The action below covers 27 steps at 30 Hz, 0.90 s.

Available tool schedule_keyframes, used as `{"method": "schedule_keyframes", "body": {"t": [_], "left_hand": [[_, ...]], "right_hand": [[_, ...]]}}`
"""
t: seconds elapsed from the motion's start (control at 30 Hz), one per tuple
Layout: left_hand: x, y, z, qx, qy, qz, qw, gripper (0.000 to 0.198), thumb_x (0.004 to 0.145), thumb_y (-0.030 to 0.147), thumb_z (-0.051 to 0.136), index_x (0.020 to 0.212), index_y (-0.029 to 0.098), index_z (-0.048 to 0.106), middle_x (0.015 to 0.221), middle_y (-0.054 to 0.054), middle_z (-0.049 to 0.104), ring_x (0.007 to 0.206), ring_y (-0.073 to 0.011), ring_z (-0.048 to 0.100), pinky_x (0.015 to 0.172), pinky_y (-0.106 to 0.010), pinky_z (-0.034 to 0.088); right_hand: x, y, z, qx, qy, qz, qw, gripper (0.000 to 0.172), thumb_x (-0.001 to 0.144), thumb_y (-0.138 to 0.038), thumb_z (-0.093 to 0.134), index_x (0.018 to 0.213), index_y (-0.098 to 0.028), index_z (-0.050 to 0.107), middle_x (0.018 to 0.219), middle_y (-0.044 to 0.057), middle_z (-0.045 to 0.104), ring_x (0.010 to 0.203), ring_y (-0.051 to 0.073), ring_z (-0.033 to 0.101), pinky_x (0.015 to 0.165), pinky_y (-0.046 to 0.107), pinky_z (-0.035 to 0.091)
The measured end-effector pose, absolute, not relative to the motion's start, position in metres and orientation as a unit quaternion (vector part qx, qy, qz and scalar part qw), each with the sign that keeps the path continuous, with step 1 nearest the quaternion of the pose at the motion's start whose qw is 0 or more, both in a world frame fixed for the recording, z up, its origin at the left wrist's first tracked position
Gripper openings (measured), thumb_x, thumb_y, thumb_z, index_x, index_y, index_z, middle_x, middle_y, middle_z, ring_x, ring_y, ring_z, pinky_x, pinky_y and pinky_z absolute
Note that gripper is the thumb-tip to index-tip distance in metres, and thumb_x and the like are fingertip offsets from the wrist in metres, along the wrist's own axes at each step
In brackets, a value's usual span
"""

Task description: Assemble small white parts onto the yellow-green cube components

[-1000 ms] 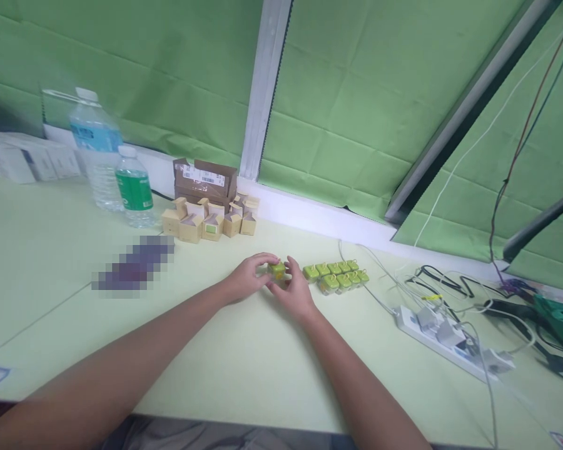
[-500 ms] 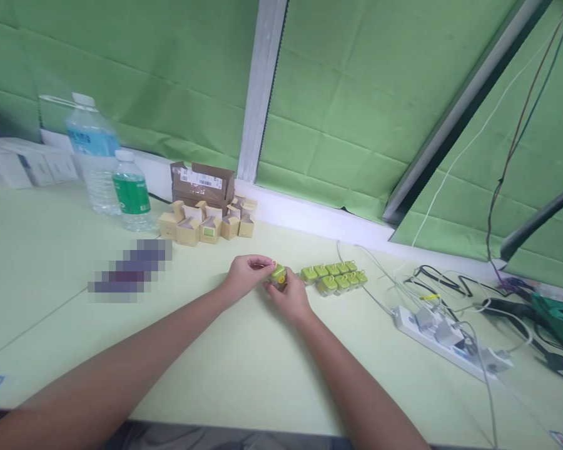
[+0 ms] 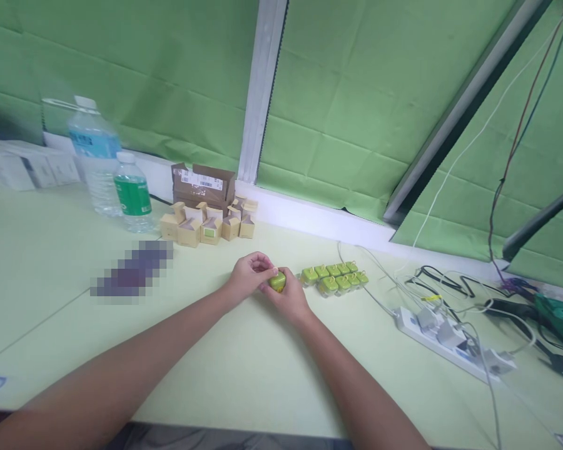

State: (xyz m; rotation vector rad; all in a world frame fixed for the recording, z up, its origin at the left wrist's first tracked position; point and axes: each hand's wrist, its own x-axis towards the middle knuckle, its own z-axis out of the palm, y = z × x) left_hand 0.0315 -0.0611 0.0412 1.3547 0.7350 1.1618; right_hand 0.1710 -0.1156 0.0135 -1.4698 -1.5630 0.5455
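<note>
A small yellow-green block (image 3: 278,281) sits between both hands over the pale green table (image 3: 244,356). My left hand (image 3: 246,276) curls its fingers onto the block's left and top side. From the right and below, my right hand (image 3: 288,298) cups the same block. Just to the right lies a cluster of several like green blocks (image 3: 335,277) in two rows, a short gap away from my right hand.
Several small tan cartons (image 3: 209,224) stand behind a brown box (image 3: 202,182) at the back. Two water bottles (image 3: 115,172) are at back left, white boxes (image 3: 21,164) further left. A power strip (image 3: 450,342) with cables lies at right. A blurred patch (image 3: 134,270) is on the table.
Both hands stayed in place around the block. My left fingers lifted off it half a second ago and are now back down on it; the block has turned in my grip.
</note>
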Motion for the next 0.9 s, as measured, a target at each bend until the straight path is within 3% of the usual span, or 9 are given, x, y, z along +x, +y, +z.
{"method": "schedule_keyframes", "body": {"t": [0.13, 0.27, 0.37, 0.5, 0.6, 0.67, 0.77, 0.9], "left_hand": [[0.023, -0.047, 0.046, 0.494, 0.323, 0.567, 0.574, 0.039, 0.058, 0.031, 0.089, 0.081, 0.016, 0.062, 0.079, 0.000, 0.068, 0.078, -0.0147, 0.066, 0.078, -0.028, 0.053], [0.011, -0.035, 0.044, 0.420, 0.330, 0.577, 0.617, 0.041, 0.058, 0.029, 0.089, 0.085, 0.016, 0.061, 0.081, -0.001, 0.069, 0.080, -0.0152, 0.067, 0.078, -0.028, 0.054], [0.010, -0.035, 0.040, 0.392, 0.334, 0.568, 0.642, 0.040, 0.058, 0.026, 0.089, 0.084, 0.016, 0.060, 0.083, -0.002, 0.070, 0.081, -0.0165, 0.068, 0.075, -0.028, 0.055], [0.014, -0.039, 0.037, 0.388, 0.331, 0.547, 0.664, 0.040, 0.060, 0.027, 0.088, 0.086, 0.016, 0.060, 0.088, -0.005, 0.072, 0.083, -0.0187, 0.070, 0.073, -0.029, 0.056], [0.014, -0.040, 0.036, 0.389, 0.318, 0.543, 0.673, 0.040, 0.061, 0.028, 0.088, 0.087, 0.017, 0.060, 0.089, -0.005, 0.072, 0.082, -0.0186, 0.070, 0.074, -0.030, 0.057], [0.014, -0.040, 0.035, 0.394, 0.308, 0.544, 0.673, 0.041, 0.061, 0.029, 0.088, 0.087, 0.017, 0.060, 0.089, -0.005, 0.071, 0.082, -0.0185, 0.070, 0.076, -0.031, 0.057], [0.015, -0.043, 0.035, 0.420, 0.294, 0.540, 0.668, 0.041, 0.062, 0.033, 0.089, 0.087, 0.017, 0.060, 0.087, -0.003, 0.069, 0.083, -0.0184, 0.069, 0.077, -0.032, 0.057], [0.022, -0.053, 0.038, 0.465, 0.284, 0.530, 0.649, 0.041, 0.063, 0.037, 0.088, 0.084, 0.018, 0.060, 0.084, 0.000, 0.063, 0.082, -0.0163, 0.066, 0.079, -0.031, 0.057]], "right_hand": [[0.175, -0.113, 0.005, -0.622, -0.646, 0.167, 0.410, 0.043, 0.076, -0.052, 0.076, 0.101, -0.020, 0.061, 0.092, 0.005, 0.067, 0.081, 0.022, 0.059, 0.070, 0.031, 0.046], [0.180, -0.107, -0.004, -0.632, -0.657, 0.121, 0.393, 0.043, 0.089, -0.045, 0.064, 0.122, -0.018, 0.059, 0.115, 0.013, 0.066, 0.107, 0.030, 0.059, 0.092, 0.043, 0.047], [0.182, -0.104, -0.011, -0.647, -0.660, 0.086, 0.373, 0.051, 0.095, -0.038, 0.054, 0.139, -0.012, 0.050, 0.136, 0.021, 0.055, 0.129, 0.036, 0.048, 0.109, 0.051, 0.038], [0.180, -0.106, -0.013, -0.660, -0.653, 0.070, 0.364, 0.062, 0.096, -0.035, 0.051, 0.150, -0.007, 0.039, 0.152, 0.026, 0.037, 0.143, 0.039, 0.032, 0.114, 0.056, 0.031], [0.179, -0.111, -0.002, -0.635, -0.648, 0.032, 0.418, 0.053, 0.096, -0.031, 0.048, 0.145, -0.010, 0.045, 0.150, 0.023, 0.041, 0.142, 0.035, 0.035, 0.114, 0.054, 0.032], [0.178, -0.116, 0.010, -0.594, -0.649, 0.010, 0.475, 0.043, 0.097, -0.030, 0.046, 0.137, -0.014, 0.054, 0.140, 0.019, 0.053, 0.134, 0.031, 0.045, 0.112, 0.051, 0.036], [0.173, -0.123, 0.024, -0.539, -0.637, 0.070, 0.547, 0.034, 0.098, -0.035, 0.049, 0.125, -0.018, 0.060, 0.116, 0.013, 0.068, 0.108, 0.026, 0.062, 0.095, 0.043, 0.050], [0.165, -0.126, 0.027, -0.507, -0.582, 0.199, 0.604, 0.030, 0.089, -0.041, 0.064, 0.108, -0.019, 0.063, 0.096, 0.008, 0.070, 0.086, 0.021, 0.066, 0.074, 0.032, 0.055]]}}
